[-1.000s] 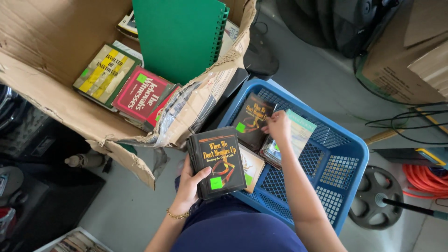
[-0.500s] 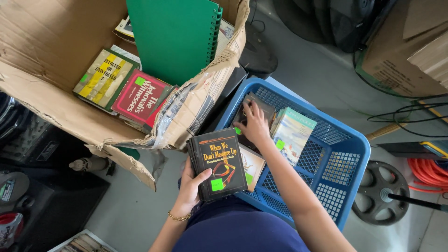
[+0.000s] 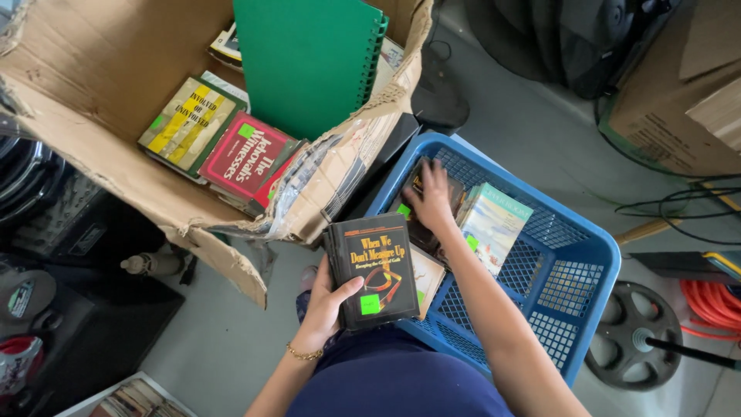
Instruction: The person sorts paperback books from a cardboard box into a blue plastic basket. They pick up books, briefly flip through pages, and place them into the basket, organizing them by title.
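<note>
Left of our fingers, a torn cardboard box (image 3: 116, 177) has several books (image 3: 247, 154) left in it, while a few already lie in the blue basket (image 3: 571, 255). Our left hand (image 3: 328, 305) curls closed around a black book (image 3: 374, 270). Our right hand (image 3: 432, 197) presses spread fingers on a dark book (image 3: 413, 185) in the basket, seemingly without gripping it.

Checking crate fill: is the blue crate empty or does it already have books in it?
Not empty. The blue crate holds several books; the right hand presses on a dark one beside a pale book.

1 crate (image 3: 587, 255), 1 cardboard box (image 3: 93, 116)
</note>
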